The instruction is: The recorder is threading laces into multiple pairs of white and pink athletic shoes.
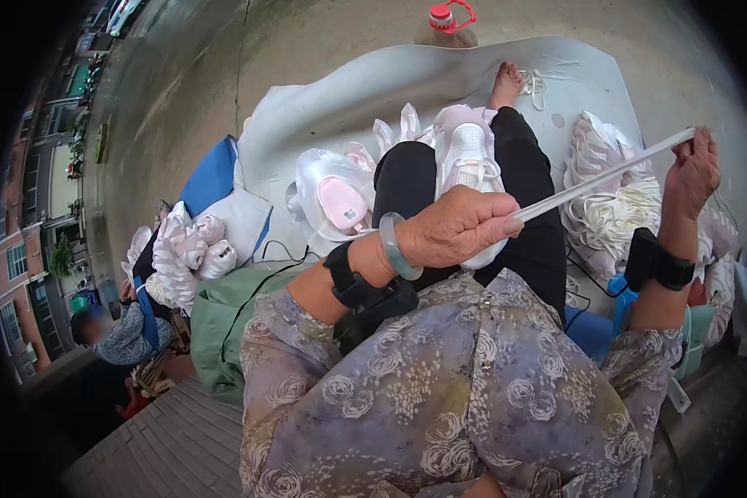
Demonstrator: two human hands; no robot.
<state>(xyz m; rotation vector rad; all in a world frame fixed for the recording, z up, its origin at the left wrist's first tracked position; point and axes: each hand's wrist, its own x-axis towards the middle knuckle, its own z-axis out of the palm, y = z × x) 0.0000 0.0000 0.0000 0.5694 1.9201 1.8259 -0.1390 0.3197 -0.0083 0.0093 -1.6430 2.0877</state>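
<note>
A flat white shoelace (602,175) is stretched taut on a slant between my two hands. My left hand (455,228), with a pale bangle at its wrist, pinches the lower end between thumb and fingers. Raised at the far right, my right hand (694,173) grips the upper end in its closed fingers. Between my black-trousered legs rests a white and pale pink sneaker (468,139), its toe pointing away from me. Laces show on its upper part. My left hand covers part of its near end.
Right of my legs lie stacked pale shoe pieces (596,149) and a bundle of cream laces (614,217). A clear plastic bag (313,170) holds a pink pad (341,204). Beyond the grey sheet (340,91) stands a red-capped jug (442,15). Another person (133,336) sits far left.
</note>
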